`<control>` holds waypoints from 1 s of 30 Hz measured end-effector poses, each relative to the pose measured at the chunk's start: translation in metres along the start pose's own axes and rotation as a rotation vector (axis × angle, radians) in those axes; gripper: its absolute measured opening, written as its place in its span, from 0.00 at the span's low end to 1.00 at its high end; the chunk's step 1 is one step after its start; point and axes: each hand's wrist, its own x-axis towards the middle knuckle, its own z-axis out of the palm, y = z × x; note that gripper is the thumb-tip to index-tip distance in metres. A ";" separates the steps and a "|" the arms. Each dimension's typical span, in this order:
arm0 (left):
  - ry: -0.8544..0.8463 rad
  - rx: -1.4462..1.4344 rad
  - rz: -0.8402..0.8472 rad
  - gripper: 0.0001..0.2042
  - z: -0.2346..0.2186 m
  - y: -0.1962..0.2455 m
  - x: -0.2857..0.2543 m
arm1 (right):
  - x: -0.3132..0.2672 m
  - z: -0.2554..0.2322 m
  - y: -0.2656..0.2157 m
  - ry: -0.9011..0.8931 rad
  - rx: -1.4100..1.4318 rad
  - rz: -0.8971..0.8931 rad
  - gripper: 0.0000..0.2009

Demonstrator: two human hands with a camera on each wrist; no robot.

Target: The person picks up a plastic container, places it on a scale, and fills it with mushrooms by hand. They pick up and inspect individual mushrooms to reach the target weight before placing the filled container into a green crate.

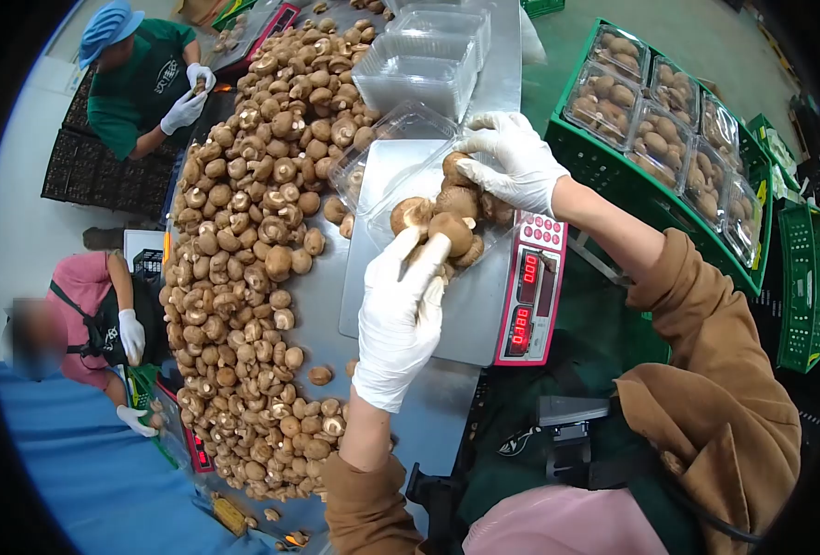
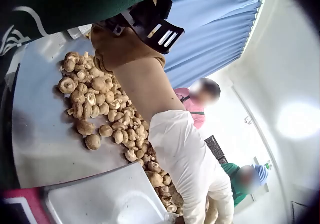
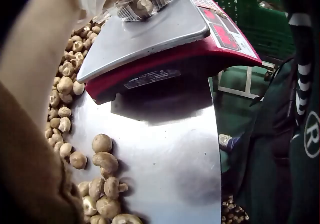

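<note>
In the head view, a clear plastic tray holding several brown shiitake mushrooms sits on the metal pan of a red-edged digital scale. My white-gloved left hand reaches in from the near side, its fingers at a mushroom in the tray; its thumb is mostly hidden. On the far right of the tray, my gloved right hand pinches another mushroom between thumb and fingers. A clear lid lies open beside the tray. Lit red digits show 0.180.
A long heap of mushrooms covers the steel table left of the scale. Stacked clear trays stand behind it. On the right, a green crate holds filled packs. Two gloved people work across the table.
</note>
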 end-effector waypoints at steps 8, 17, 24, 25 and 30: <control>0.154 0.127 -0.120 0.19 0.027 0.001 0.002 | 0.000 0.005 -0.004 -0.069 0.249 0.099 0.16; 0.428 -0.218 -0.313 0.12 -0.017 -0.024 -0.009 | -0.001 -0.008 0.012 0.059 0.433 0.123 0.20; 0.594 -0.413 -0.701 0.12 -0.069 -0.041 -0.019 | -0.018 -0.036 0.026 0.032 0.586 0.266 0.17; 0.584 -0.431 -0.687 0.12 -0.069 -0.041 -0.017 | -0.020 -0.037 0.025 0.008 0.562 0.277 0.17; 0.339 -0.422 -0.553 0.11 -0.050 -0.039 -0.013 | -0.028 -0.031 0.024 -0.045 0.635 0.303 0.17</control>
